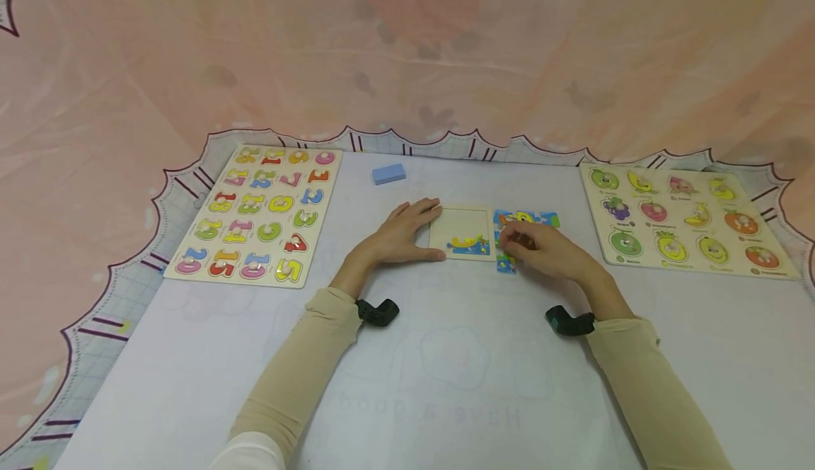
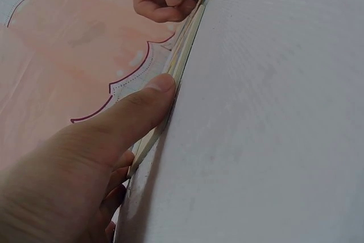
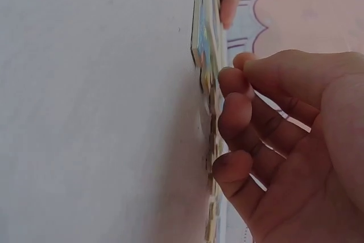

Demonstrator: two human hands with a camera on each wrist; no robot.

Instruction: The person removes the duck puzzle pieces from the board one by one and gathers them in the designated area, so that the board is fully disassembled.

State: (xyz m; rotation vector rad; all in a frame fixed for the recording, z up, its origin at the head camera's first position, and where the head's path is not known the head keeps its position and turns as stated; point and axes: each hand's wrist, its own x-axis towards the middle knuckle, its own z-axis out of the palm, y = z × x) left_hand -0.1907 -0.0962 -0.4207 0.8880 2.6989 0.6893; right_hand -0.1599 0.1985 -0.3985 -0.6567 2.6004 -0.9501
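Note:
My left hand [image 1: 407, 233] spreads at the left side of a small square puzzle tray [image 1: 455, 228], its thumb on the front corner and its fingers at the back. In the left wrist view the thumb [image 2: 162, 83] presses along the tray's edge. A jigsaw piece with yellow and blue print [image 1: 470, 245] lies in the tray's lower right part. Over loose jigsaw pieces [image 1: 549, 219] right of the tray, my right hand [image 1: 541, 247] is curled. Its thumb and index tips [image 3: 243, 64] meet, and nothing shows between them. The hand partly hides the pieces in the head view.
A number puzzle board [image 1: 255, 216] lies at the left and a fruit puzzle board [image 1: 688, 224] at the right. Behind the tray is a blue block [image 1: 389, 174]. A patterned cloth [image 1: 407, 52] borders the white table surface [image 1: 446, 357] at the back.

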